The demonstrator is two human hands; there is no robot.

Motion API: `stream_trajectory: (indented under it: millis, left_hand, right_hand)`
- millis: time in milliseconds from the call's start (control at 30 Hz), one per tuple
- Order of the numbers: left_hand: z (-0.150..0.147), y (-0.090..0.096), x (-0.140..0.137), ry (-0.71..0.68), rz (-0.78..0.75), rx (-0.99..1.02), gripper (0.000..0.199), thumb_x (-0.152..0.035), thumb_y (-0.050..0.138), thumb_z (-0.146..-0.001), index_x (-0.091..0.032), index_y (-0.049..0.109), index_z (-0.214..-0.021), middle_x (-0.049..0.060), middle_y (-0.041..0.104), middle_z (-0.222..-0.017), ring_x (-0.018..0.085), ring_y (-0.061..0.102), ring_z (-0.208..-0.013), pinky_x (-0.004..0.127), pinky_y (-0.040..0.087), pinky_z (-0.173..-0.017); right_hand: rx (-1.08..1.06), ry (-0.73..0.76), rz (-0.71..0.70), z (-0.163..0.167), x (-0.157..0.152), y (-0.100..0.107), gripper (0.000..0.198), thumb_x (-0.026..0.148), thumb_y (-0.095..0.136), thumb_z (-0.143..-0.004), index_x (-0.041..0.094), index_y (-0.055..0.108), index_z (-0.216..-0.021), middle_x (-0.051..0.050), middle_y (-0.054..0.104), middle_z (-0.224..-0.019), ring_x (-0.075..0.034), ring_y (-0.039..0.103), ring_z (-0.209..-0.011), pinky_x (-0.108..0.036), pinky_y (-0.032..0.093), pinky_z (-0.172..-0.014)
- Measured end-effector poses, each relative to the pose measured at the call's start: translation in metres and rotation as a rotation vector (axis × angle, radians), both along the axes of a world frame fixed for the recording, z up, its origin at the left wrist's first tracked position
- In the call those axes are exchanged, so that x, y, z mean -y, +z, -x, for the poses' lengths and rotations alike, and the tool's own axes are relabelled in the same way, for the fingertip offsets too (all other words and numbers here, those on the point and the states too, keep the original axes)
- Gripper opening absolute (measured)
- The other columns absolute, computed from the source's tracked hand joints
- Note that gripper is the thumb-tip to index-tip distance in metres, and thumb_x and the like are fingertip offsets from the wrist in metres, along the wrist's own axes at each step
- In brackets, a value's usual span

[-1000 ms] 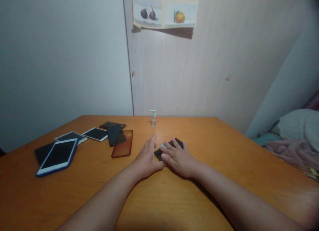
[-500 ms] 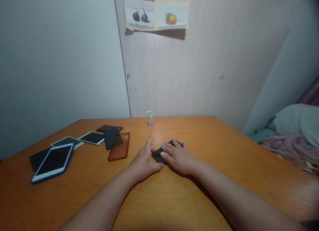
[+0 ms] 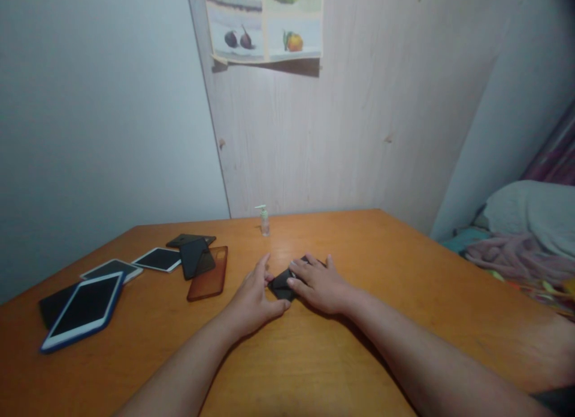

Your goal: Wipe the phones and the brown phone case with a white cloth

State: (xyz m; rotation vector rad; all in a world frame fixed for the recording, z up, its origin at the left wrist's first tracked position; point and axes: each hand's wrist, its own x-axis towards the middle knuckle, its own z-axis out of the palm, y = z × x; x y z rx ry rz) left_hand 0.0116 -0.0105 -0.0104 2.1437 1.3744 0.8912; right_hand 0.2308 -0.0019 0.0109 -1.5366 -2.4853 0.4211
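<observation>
A dark, flat, phone-like slab [image 3: 281, 283] lies on the table in front of me, largely covered by my hands. My right hand [image 3: 318, 283] rests flat across its far part, fingers spread; a small pale patch shows by the fingertips, too small to name. Around the slab's near left end curves my left hand [image 3: 256, 294], its thumb and fingers apart. Whether the left fingertips touch the slab's edge, I cannot tell.
On the left lie a blue-cased white tablet [image 3: 85, 306], other white-framed tablets [image 3: 158, 259], a black phone [image 3: 194, 258] and a brown translucent phone case [image 3: 209, 282]. A small pump bottle [image 3: 265, 222] stands at the back of the wooden table [image 3: 359, 237].
The view has shifted slightly, so things on the table appear lower and further left. Both hands stay at the dark slab, in nearly the same pose.
</observation>
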Motion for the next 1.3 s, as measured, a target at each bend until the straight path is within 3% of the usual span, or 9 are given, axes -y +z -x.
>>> stream_trajectory:
  millis: [267,533,733,800,967,1033,1167,1233,1300]
  left_hand:
    - [0.002,-0.005,-0.002,-0.006,0.013,0.008,0.107,-0.039,0.079,-0.067,-0.014,0.021,-0.154,0.013,0.058,-0.121,0.028,0.059,-0.112,0.045,0.046,-0.101]
    - [0.002,-0.007,-0.004,-0.059,-0.039,0.060,0.111,-0.037,0.076,-0.067,-0.012,0.013,-0.155,0.019,0.047,-0.137,0.031,0.052,-0.125,0.049,0.043,-0.107]
    - [0.000,-0.004,-0.001,-0.008,0.028,0.061,0.114,-0.037,0.080,-0.066,-0.016,0.013,-0.156,0.017,0.051,-0.134,0.031,0.055,-0.120,0.047,0.049,-0.099]
    - [0.000,-0.005,-0.001,-0.002,0.031,0.058,0.115,-0.038,0.081,-0.065,-0.015,0.014,-0.156,0.016,0.055,-0.128,0.030,0.057,-0.116,0.047,0.048,-0.099]
    - [0.002,-0.006,-0.003,-0.076,0.010,0.087,0.113,-0.034,0.076,-0.068,-0.014,0.008,-0.156,0.012,0.060,-0.119,0.026,0.062,-0.107,0.044,0.048,-0.099]
    - [0.002,-0.003,-0.002,-0.059,0.029,0.069,0.113,-0.035,0.077,-0.068,-0.014,0.009,-0.156,0.013,0.060,-0.119,0.026,0.061,-0.107,0.044,0.048,-0.099]
    - [0.000,0.001,0.001,-0.004,0.060,0.016,0.116,-0.040,0.080,-0.066,-0.015,0.011,-0.156,0.015,0.057,-0.122,0.028,0.059,-0.109,0.047,0.048,-0.098]
    - [0.000,0.001,0.000,-0.007,0.059,0.020,0.116,-0.040,0.079,-0.067,-0.016,0.010,-0.156,0.015,0.057,-0.122,0.028,0.059,-0.109,0.047,0.048,-0.098]
    - [0.000,-0.001,-0.001,-0.012,0.047,0.040,0.116,-0.039,0.079,-0.066,-0.015,0.010,-0.156,0.015,0.056,-0.123,0.028,0.059,-0.109,0.047,0.048,-0.098]
  right_hand:
    - [0.030,-0.215,0.007,-0.005,-0.004,0.002,0.074,0.069,0.015,-0.097,0.025,0.035,-0.154,-0.007,0.027,-0.162,-0.041,0.009,-0.150,-0.076,-0.002,-0.110]
    - [-0.075,0.265,0.054,0.025,0.029,0.012,0.067,0.067,0.011,-0.098,0.035,0.029,-0.155,0.001,0.024,-0.163,-0.037,0.005,-0.151,-0.073,-0.006,-0.112]
    - [0.019,-0.150,0.026,0.003,0.004,0.007,0.072,0.068,0.015,-0.097,0.028,0.036,-0.153,-0.004,0.027,-0.162,-0.042,0.007,-0.150,-0.075,-0.005,-0.110]
    - [0.029,-0.135,0.014,0.003,0.007,0.007,0.073,0.069,0.017,-0.097,0.027,0.034,-0.154,-0.005,0.026,-0.163,-0.042,0.006,-0.150,-0.075,-0.004,-0.111]
    - [-0.028,0.217,0.030,0.018,0.023,0.012,0.065,0.068,0.013,-0.098,0.040,0.029,-0.154,0.001,0.026,-0.163,-0.038,0.011,-0.150,-0.076,-0.003,-0.110]
    - [-0.017,0.151,0.028,0.014,0.018,0.010,0.064,0.067,0.013,-0.098,0.040,0.032,-0.153,0.001,0.027,-0.162,-0.038,0.012,-0.150,-0.076,-0.002,-0.110]
    - [0.043,-0.221,0.019,-0.006,-0.004,0.001,0.069,0.067,0.016,-0.098,0.031,0.035,-0.153,-0.004,0.027,-0.163,-0.042,0.012,-0.149,-0.077,0.001,-0.109]
    - [0.041,-0.224,0.019,-0.008,-0.005,0.001,0.070,0.068,0.019,-0.097,0.029,0.035,-0.154,-0.004,0.027,-0.163,-0.042,0.010,-0.149,-0.077,0.001,-0.110]
    - [0.015,-0.075,0.024,-0.001,0.006,0.005,0.069,0.068,0.020,-0.097,0.030,0.035,-0.154,-0.003,0.028,-0.162,-0.041,0.008,-0.150,-0.075,-0.001,-0.111]
